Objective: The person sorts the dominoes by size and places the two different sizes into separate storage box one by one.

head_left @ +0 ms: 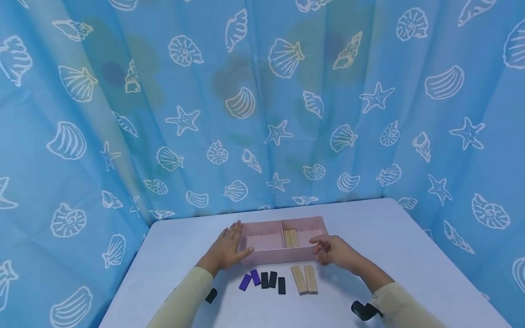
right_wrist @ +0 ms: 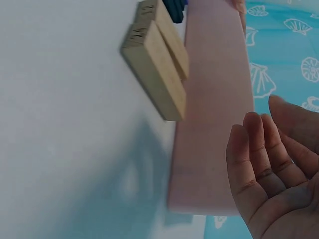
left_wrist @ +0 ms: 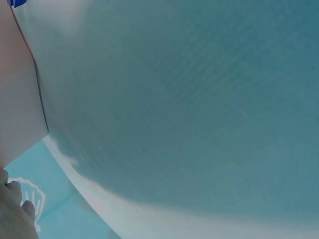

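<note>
Broadly, a blue shell-printed curtain (head_left: 262,146) hung beyond the fingertips of both hands, and a white-covered table (head_left: 361,218) spread beneath them. Between the hands lay the pink two-compartment tray (head_left: 279,256), its long axis running sideways from one set of fingers to the other. The left hand (head_left: 227,248) rested at the tray's left end, fingers straight, thumb reaching to the front rim, gripping nothing. The right hand (head_left: 336,250) hung by the front right corner, its fingers loosely bent and slightly apart, with nothing in them; whether they touched the rim could not be told. What seemed to matter most was how the right-hand wooden block (head_left: 311,279) lay from those right fingers: near but apart, to their left and closer to the person, its long axis pointing away from the person with the far end tipped slightly left, toward the tray's front wall. The left-hand wooden block (head_left: 299,279) lay just past it, slanted more, so that the two drew together at their near ends. The right hand was clearly nearer to both. More wooden blocks (head_left: 290,238) lay inside the right compartment, left of the right fingers and beside the divider (head_left: 283,234). Smaller still, three black blocks (head_left: 272,279) lay farther left of the right fingers, and two purple blocks (head_left: 244,282) lay nearest the left thumb, on its near side.
</note>
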A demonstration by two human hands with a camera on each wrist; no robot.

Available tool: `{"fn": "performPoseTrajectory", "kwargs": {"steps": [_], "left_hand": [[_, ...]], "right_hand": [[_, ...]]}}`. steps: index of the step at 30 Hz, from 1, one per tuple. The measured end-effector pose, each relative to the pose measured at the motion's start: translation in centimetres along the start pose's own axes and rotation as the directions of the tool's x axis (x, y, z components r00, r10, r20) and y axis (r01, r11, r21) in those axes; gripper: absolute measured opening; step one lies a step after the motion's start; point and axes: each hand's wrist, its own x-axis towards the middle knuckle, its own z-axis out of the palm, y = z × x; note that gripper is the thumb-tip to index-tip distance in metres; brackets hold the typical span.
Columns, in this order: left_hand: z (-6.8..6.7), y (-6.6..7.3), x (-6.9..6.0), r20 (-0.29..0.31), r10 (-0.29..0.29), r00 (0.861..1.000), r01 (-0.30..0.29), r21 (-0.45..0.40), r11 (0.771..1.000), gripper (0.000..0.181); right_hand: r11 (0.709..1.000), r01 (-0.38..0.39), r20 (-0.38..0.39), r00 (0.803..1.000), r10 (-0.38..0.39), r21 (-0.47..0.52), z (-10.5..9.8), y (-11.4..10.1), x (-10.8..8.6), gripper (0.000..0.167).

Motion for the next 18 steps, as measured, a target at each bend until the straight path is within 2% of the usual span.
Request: {"fn": "performPoseTrajectory", "kwargs": {"steps": [6, 18], "left_hand": [[0.1, 0.1, 0.0, 0.001, -0.001, 1.0, 0.001, 0.006, 1.0, 0.094], [0.6, -0.2, 0.1, -0.003, 0.001, 1.0, -0.001, -0.001, 1.0, 0.094]], "right_hand": [[1.0, -0.004, 0.051, 0.999, 0.002, 0.025, 0.4, 1.0, -0.4, 0.047], [0.999, -0.042, 0.041, 0.998, 0.041, 0.009, 1.1, 2.1, -0.9, 0.043]]}}
